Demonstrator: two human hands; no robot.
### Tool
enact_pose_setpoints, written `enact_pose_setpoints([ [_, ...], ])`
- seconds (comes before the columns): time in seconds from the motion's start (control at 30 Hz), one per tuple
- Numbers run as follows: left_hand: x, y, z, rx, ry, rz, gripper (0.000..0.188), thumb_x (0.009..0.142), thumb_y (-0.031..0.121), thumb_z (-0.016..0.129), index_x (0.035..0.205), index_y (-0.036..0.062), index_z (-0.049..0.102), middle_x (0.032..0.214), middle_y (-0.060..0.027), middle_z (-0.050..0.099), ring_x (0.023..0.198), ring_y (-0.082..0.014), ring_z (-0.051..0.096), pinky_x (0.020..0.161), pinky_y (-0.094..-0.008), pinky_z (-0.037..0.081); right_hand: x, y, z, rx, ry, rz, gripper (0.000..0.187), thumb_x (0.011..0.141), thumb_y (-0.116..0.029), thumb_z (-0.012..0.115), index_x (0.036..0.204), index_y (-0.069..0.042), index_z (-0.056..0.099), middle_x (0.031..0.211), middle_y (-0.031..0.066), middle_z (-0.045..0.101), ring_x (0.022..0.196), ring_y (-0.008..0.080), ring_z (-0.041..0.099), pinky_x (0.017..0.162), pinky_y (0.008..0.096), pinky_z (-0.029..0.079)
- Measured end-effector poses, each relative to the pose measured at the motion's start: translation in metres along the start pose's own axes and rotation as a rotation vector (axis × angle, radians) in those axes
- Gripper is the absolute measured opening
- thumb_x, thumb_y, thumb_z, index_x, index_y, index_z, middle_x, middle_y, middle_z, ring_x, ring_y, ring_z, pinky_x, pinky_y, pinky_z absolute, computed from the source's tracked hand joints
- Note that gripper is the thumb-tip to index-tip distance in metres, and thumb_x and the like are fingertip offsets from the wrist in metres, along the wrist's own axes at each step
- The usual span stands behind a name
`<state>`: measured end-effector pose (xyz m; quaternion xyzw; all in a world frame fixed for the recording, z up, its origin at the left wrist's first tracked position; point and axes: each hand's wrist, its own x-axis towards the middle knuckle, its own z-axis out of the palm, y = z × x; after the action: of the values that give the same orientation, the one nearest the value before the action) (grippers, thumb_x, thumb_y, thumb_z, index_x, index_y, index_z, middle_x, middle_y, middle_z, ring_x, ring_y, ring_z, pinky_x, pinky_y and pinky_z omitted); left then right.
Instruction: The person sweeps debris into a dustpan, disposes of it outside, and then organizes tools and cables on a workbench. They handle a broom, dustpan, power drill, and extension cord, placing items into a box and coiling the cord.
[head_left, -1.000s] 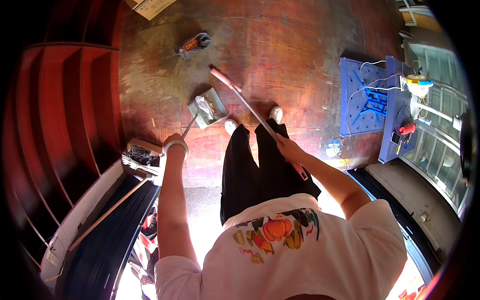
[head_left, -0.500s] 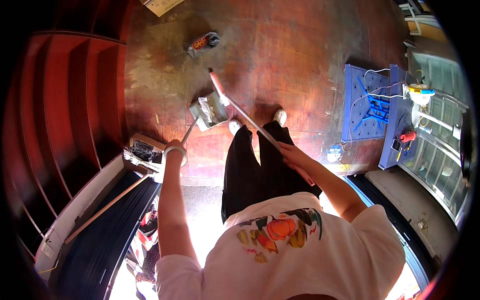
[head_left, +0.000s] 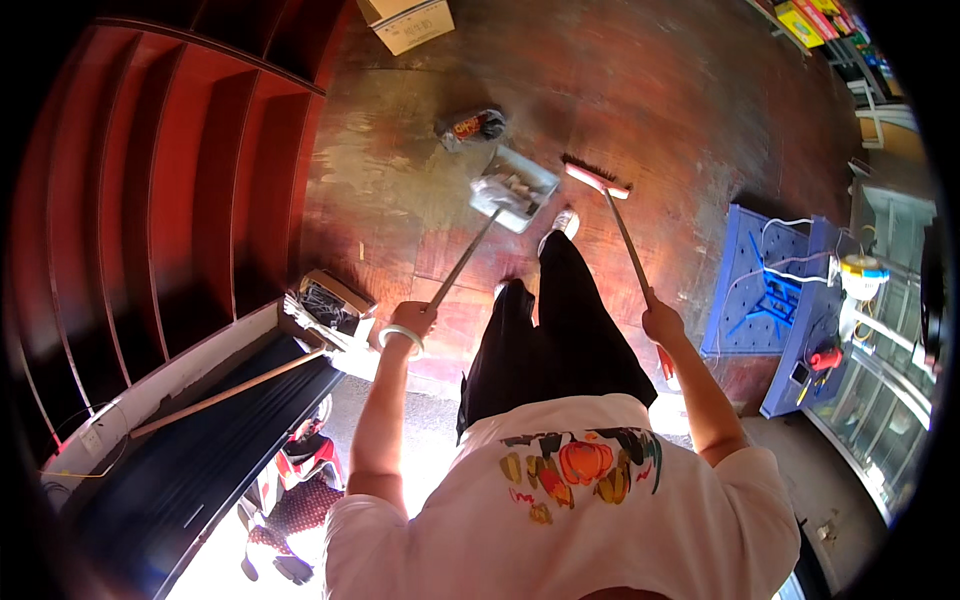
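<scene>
My left hand [head_left: 411,322], with a pale bangle on the wrist, is closed round the handle of a long-handled dustpan [head_left: 540,187]. Crumpled white and pale litter [head_left: 503,190] lies in the pan. The fingers of my right hand [head_left: 663,324] wrap round the handle of a broom [head_left: 597,180] with a pink head and dark bristles. The broom head is right of the dustpan and apart from it, its bristles turned away from me. Just beyond the pan a dark plastic bag with a red-and-yellow print [head_left: 476,128] lies on the floor.
Red shelving [head_left: 180,180] lines the left side. An open box of dark items [head_left: 335,302] sits near its end, with a wooden pole [head_left: 230,393] below. A cardboard box [head_left: 412,25] stands far ahead. To the right are a blue perforated panel [head_left: 745,300] and a glass cabinet [head_left: 880,380].
The dustpan has swung forward and right, off the floor spot by my feet. The broom head has moved right and turned crosswise. I have stepped forward, and the view has shifted.
</scene>
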<state>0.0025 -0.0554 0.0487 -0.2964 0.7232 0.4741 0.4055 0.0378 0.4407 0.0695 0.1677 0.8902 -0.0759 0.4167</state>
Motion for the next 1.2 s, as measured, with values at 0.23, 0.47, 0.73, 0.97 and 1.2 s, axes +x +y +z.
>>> enact_pose_setpoints([
  [0.23, -0.01, 0.146, 0.062, -0.203, 0.033, 0.068, 0.027, 0.085, 0.018, 0.058, 0.101, -0.0009, 0.066, 0.07, -0.0048, 0.063, 0.056, -0.0094, 0.057, 0.05, -0.0237, 0.046, 0.076, -0.036, -0.088, 0.184, -0.146, -0.021, 0.061, 0.079, -0.014, 0.04, 0.139, -0.018, 0.034, 0.11, 0.0184, 0.061, 0.098, 0.0348, 0.06, 0.084, 0.0442, 0.047],
  [0.47, 0.04, 0.265, 0.11, -0.079, 0.025, 0.213, 0.032, 0.083, 0.03, 0.052, 0.099, 0.0036, 0.063, 0.078, -0.0212, 0.062, 0.075, -0.0367, 0.06, 0.07, -0.0427, 0.047, 0.13, -0.107, -0.12, 0.926, -0.516, 0.053, 0.051, 0.082, -0.008, 0.046, 0.132, -0.008, 0.038, 0.078, 0.01, 0.056, 0.06, 0.0222, 0.056, 0.056, 0.035, 0.051],
  [0.73, 0.08, 0.362, 0.081, 0.12, 0.109, 0.344, 0.034, 0.085, 0.027, 0.05, 0.104, 0.0017, 0.061, 0.089, -0.0232, 0.063, 0.087, -0.0373, 0.06, 0.076, -0.0434, 0.047, 0.148, -0.159, -0.11, 0.261, 0.139, -0.252, 0.042, 0.09, -0.035, 0.045, 0.104, 0.003, 0.058, 0.107, 0.0284, 0.055, 0.097, 0.0422, 0.054, 0.087, 0.0459, 0.043],
  [0.97, 0.114, 0.345, 0.088, -0.014, 0.004, 0.354, 0.026, 0.088, 0.026, 0.049, 0.097, 0.0046, 0.062, 0.065, -0.0127, 0.061, 0.057, -0.0253, 0.061, 0.057, -0.0379, 0.047, 0.195, -0.288, -0.203, 2.011, -0.349, 0.194, 0.04, 0.095, -0.039, 0.045, 0.119, -0.008, 0.051, 0.09, 0.0097, 0.061, 0.082, 0.0184, 0.056, 0.072, 0.0321, 0.045],
  [1.2, 0.121, 0.348, 0.093, -0.096, -0.317, 0.304, 0.037, 0.092, 0.036, 0.048, 0.108, 0.0029, 0.055, 0.076, -0.0116, 0.062, 0.064, -0.0201, 0.061, 0.06, -0.0335, 0.047, 0.267, -0.271, -0.169, 2.242, -0.731, 0.227, 0.012, 0.093, -0.025, 0.052, 0.1, -0.015, 0.054, 0.06, -0.0055, 0.038, 0.042, 0.0039, 0.033, 0.036, 0.0177, 0.026],
])
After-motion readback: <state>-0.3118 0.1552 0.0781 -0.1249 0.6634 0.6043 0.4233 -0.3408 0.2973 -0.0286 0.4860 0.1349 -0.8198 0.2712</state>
